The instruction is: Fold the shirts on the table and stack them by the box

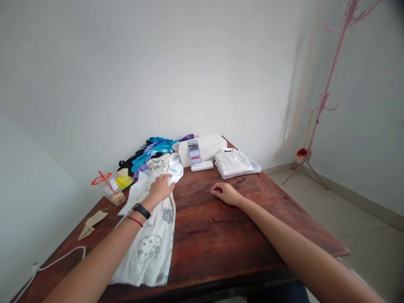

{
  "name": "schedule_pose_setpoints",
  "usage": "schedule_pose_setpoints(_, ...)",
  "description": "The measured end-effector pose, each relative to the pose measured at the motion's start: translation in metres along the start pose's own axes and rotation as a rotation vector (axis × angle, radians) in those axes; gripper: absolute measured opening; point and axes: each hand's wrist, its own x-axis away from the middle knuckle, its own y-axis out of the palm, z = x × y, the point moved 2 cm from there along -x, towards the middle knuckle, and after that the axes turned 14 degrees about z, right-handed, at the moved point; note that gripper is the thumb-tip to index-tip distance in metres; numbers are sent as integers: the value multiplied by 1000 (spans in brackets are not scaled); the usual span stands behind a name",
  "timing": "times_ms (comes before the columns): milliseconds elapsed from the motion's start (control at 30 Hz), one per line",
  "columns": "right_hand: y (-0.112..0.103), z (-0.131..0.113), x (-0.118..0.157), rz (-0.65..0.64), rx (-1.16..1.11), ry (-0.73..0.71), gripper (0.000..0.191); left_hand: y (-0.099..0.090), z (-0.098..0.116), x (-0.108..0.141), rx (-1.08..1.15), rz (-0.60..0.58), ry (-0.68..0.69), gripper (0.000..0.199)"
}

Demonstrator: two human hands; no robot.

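A long white garment (158, 235) with grey cartoon cat prints lies lengthwise on the wooden table, its far end bunched up. On its upper part rests my left hand (161, 187), palm down with fingers stretched over the fabric. My right hand (226, 194) is on the bare wood to the right, its fingers curled in and nothing visible in them. Beyond it sits a folded stack with a white ribbed top (232, 163) above light blue cloth. A plain white cloth (177, 165) shows beside the bunched end of the garment.
A heap of blue, purple and black clothes (151, 150) lies at the back left. Near it stand a white box (205, 148), a small white case (202, 166) and a plastic cup with straw (112, 191). A napkin (93, 222), white cable (63, 256) and pink coat stand (330, 80) flank the table (205, 240).
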Motion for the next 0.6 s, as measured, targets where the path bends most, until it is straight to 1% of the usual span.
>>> schedule_pose_setpoints(67,0,0,0,4,0,-1,14,-4,-28,-17,-94,-35,-132,63)
schedule_pose_setpoints(100,0,0,-1,6,2,-2,14,-4,-40,-22,-130,-84,-201,70)
schedule_pose_setpoints(133,0,0,-1,8,2,-3,14,-3,-51,-25,-146,-118,-245,72)
schedule_pose_setpoints(167,0,1,-1,10,2,-3,14,-2,-60,-26,-153,-150,-278,70)
schedule_pose_setpoints(200,1,1,-1,10,3,-3,14,0,-67,-26,-148,-168,-293,63)
schedule_pose_setpoints(267,1,1,-1,13,8,-3,14,2,-77,-25,-120,-157,-299,44)
schedule_pose_setpoints(367,0,-2,-1,16,18,3,14,-1,-84,-27,-59,-75,-334,23)
schedule_pose_setpoints(433,-1,-5,-1,16,17,10,13,-8,-85,-33,9,16,-373,17)
schedule_pose_setpoints(500,-3,-8,-1,15,12,16,13,-21,-85,-42,98,131,-419,16)
schedule_pose_setpoints(600,-4,-11,-1,15,4,19,13,-51,-81,-59,275,322,-466,18)
